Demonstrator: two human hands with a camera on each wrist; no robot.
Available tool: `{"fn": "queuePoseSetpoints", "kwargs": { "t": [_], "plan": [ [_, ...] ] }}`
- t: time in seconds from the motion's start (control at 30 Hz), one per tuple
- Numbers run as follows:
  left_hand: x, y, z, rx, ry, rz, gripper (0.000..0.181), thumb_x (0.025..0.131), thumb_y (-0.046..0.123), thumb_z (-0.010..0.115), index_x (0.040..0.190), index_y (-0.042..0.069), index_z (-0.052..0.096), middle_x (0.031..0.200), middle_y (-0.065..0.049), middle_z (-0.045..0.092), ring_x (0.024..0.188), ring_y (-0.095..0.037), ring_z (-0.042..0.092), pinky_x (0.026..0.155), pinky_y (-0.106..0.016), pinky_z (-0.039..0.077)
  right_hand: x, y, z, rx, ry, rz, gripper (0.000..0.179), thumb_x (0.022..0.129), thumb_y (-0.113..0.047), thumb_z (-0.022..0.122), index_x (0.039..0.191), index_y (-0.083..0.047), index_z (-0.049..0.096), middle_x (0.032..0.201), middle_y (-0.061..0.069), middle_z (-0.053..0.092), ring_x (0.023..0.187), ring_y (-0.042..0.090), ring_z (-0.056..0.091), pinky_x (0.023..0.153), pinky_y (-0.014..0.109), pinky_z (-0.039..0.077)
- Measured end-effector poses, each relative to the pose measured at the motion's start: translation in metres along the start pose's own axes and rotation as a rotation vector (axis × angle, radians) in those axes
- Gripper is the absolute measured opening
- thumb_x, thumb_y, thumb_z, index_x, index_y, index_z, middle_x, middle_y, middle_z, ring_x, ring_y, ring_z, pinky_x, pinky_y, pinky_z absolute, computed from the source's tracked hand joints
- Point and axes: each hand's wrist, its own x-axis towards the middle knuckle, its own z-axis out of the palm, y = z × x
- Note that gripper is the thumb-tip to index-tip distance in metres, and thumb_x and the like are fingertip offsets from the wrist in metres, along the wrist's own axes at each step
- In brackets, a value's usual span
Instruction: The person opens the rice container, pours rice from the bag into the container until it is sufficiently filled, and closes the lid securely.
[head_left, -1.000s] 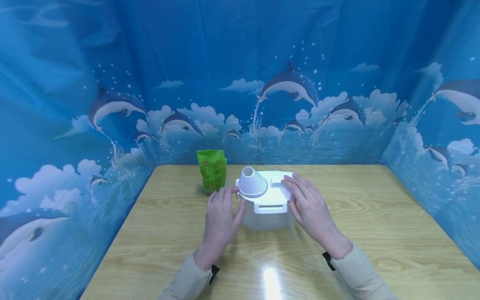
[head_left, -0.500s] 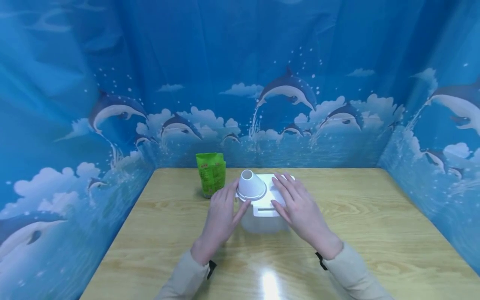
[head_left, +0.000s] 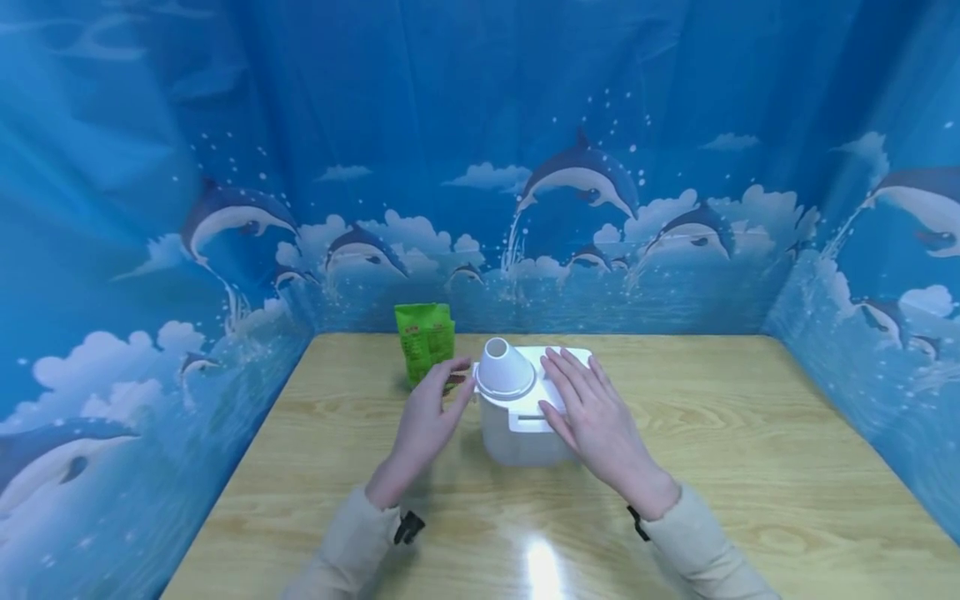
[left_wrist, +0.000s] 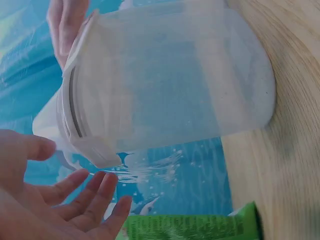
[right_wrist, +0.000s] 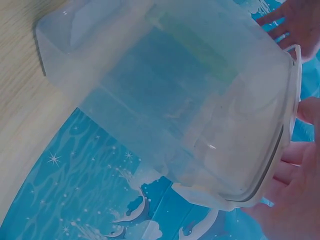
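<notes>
A translucent plastic container (head_left: 517,446) stands upright on the table with a white lid (head_left: 551,375) on it. Towards the lid's left side rises a white cone (head_left: 502,367) with a round hole at its top. My right hand (head_left: 596,417) rests on the right part of the lid with its fingers extended. Just left of the lid, my left hand (head_left: 427,417) holds nothing, its fingers spread and slightly bent. In the left wrist view its fingertips (left_wrist: 107,185) hang close to a lid clip (left_wrist: 100,152); whether they touch it I cannot tell.
A green printed bag (head_left: 425,342) stands behind my left hand, to the left of the container. The wooden table (head_left: 720,417) ends at a blue dolphin-print curtain (head_left: 480,167) at the back and both sides.
My left hand has drawn back to the left from the lid's edge and cone. The right hand has slid from the lid's right edge further onto its top.
</notes>
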Motion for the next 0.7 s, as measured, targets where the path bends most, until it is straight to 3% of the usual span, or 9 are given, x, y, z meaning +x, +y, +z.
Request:
{"fn": "queuePoseSetpoints", "kwargs": {
  "t": [0.2,0.3,0.4,0.57,0.7],
  "plan": [
    [0.012,-0.007,-0.008,-0.425,-0.142,-0.301,0.038,0.104,0.018,0.057,0.136,-0.003,0.054,0.132,-0.021,0.060,0.115,-0.034,0.062,0.093,-0.041,0.059,0.001,0.000,-0.001,0.007,-0.012,0.008,0.065,0.110,-0.049,0.029,0.146,0.001,0.049,0.147,0.019,0.054,0.139,0.036,0.047,0.118,0.058,0.031],
    [0.017,-0.011,-0.010,-0.640,-0.240,-0.427,0.042,0.106,0.018,0.052,0.136,-0.010,0.049,0.131,-0.028,0.055,0.113,-0.032,0.062,0.092,-0.039,0.059,0.002,0.000,-0.002,0.004,-0.010,0.005,0.064,0.110,-0.049,0.030,0.146,0.001,0.050,0.146,0.019,0.054,0.138,0.036,0.048,0.117,0.059,0.032],
    [0.020,-0.016,-0.012,-0.799,-0.317,-0.526,0.045,0.106,0.021,0.052,0.137,-0.011,0.048,0.131,-0.027,0.056,0.111,-0.026,0.064,0.095,-0.038,0.058,0.002,0.000,-0.002,0.008,-0.010,0.007,0.064,0.109,-0.049,0.031,0.145,0.001,0.051,0.146,0.019,0.054,0.138,0.036,0.048,0.117,0.059,0.033],
    [0.027,-0.023,-0.013,-0.955,-0.376,-0.689,0.038,0.107,0.021,0.051,0.135,-0.005,0.053,0.122,-0.017,0.061,0.105,-0.019,0.064,0.100,-0.038,0.055,0.001,-0.001,-0.002,0.014,-0.021,0.022,0.065,0.109,-0.049,0.030,0.146,0.000,0.050,0.147,0.018,0.053,0.138,0.036,0.048,0.119,0.057,0.030],
    [0.032,-0.024,-0.011,-0.993,-0.397,-0.740,0.028,0.108,0.021,0.050,0.126,0.002,0.059,0.117,-0.012,0.060,0.104,-0.017,0.062,0.100,-0.035,0.054,0.000,-0.003,-0.002,0.022,-0.033,0.036,0.064,0.109,-0.048,0.030,0.147,0.000,0.049,0.149,0.018,0.051,0.140,0.036,0.046,0.120,0.057,0.028]
  ]
}}
